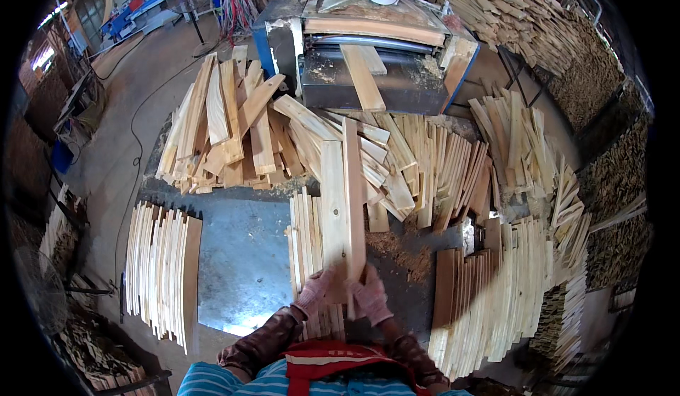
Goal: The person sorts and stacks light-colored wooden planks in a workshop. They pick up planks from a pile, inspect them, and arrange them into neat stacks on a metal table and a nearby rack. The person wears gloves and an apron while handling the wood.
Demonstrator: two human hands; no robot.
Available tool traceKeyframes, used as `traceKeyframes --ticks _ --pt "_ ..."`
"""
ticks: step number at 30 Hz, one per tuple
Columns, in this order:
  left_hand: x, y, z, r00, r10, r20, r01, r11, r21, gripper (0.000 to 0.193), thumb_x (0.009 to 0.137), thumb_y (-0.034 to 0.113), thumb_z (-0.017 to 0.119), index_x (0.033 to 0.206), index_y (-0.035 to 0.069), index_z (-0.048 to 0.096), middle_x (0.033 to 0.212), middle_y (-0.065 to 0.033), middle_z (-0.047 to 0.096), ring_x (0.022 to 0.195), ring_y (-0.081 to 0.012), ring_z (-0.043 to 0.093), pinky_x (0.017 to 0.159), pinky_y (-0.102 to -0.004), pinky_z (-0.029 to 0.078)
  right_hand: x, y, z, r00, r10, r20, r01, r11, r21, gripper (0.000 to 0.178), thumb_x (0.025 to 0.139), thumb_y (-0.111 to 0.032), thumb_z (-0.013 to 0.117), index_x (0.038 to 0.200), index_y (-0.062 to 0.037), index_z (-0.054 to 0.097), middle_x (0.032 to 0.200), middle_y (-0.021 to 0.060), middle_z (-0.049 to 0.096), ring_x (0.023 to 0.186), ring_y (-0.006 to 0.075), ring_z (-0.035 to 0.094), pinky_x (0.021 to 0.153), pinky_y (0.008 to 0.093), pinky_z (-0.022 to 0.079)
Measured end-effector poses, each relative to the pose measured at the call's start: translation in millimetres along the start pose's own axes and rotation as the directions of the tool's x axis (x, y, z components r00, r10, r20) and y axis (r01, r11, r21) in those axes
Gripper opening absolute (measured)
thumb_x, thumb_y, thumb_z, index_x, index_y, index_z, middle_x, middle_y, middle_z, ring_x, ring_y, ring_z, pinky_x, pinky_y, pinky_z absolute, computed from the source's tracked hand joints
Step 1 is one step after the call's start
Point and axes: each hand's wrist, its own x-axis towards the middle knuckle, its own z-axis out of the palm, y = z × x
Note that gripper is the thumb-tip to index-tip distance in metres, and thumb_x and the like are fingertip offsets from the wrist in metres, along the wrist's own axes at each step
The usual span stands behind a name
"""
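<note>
My left hand [315, 291], in a pinkish knit glove, is closed on the near end of a pale wide wooden board [333, 212] with a small dark knot. My right hand [371, 295], gloved alike, grips a narrower reddish board [353, 198] that stands right against it. Both boards point away from me, side by side, their far ends over a heap of loose boards. Below them a row of upright-set slats [306, 233] stands at the left board's edge. The fingers under the boards are partly hidden.
Ahead stands a planing machine [389, 26] with boards [363, 81] on its bed. A loose pile of planks [227, 127] lies at the far left. Stacked rows flank me at left [161, 275] and right [510, 290] on the dark metal table [244, 254]. Sawdust [411, 258] lies to the right.
</note>
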Motion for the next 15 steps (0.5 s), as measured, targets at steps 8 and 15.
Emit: traceKeyframes --ticks 8,15 --pt "-4.2 52.6 -9.6 0.966 0.007 0.258 0.019 0.995 -0.095 0.050 0.090 0.004 0.063 0.139 0.007 0.049 0.117 -0.0077 0.065 0.099 -0.0208 0.067 0.081 -0.0356 0.059 -28.3 0.9 9.3 0.845 0.201 0.496 -0.535 0.267 0.802 0.049 0.094 -0.039 0.055 0.126 -0.0024 0.056 0.105 0.0101 0.068 0.094 0.0249 0.066 0.086 0.0396 0.055" --pt "-9.4 48.3 25.3 0.972 0.072 0.225 -0.085 0.995 0.048 0.062 0.089 0.013 0.072 0.145 0.014 0.044 0.106 -0.0051 0.067 0.089 -0.0142 0.064 0.072 -0.0273 0.056 -22.0 10.5 30.7 0.970 0.028 0.243 -0.080 0.975 0.207 0.054 0.100 -0.044 0.046 0.135 -0.0037 0.050 0.116 0.0161 0.066 0.103 0.0340 0.065 0.091 0.0402 0.052"
